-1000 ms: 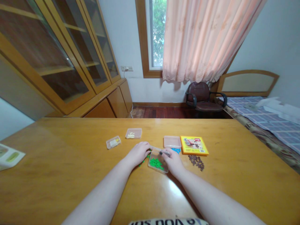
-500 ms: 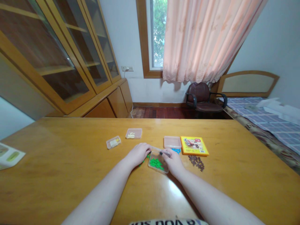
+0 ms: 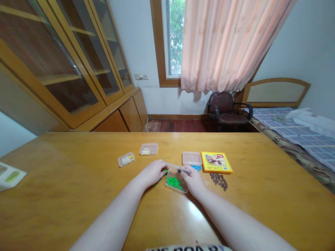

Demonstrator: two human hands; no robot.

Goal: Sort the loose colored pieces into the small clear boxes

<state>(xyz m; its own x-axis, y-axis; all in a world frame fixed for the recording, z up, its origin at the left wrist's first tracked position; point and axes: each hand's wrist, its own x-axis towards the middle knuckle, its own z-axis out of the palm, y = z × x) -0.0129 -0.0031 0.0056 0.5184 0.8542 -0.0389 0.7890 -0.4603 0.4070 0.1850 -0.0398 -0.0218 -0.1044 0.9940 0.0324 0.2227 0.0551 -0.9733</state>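
A small clear plastic box [image 3: 176,181] holding several green pieces sits tilted on the wooden table [image 3: 78,167] between my hands. My right hand [image 3: 193,180] grips the box's right side, fingers curled around it, with a dark thin object at the fingertips. My left hand [image 3: 152,172] rests curled on the table at the box's left edge, over a few loose green pieces [image 3: 160,180]; what its fingers pinch is hidden.
Two clear boxes with pale pieces [image 3: 149,149] [image 3: 126,159] lie further back. A pinkish box [image 3: 192,158], blue pieces [image 3: 196,167], a yellow packet [image 3: 216,162] and a pile of brown pieces [image 3: 219,180] lie right. A leaflet [image 3: 10,171] sits far left.
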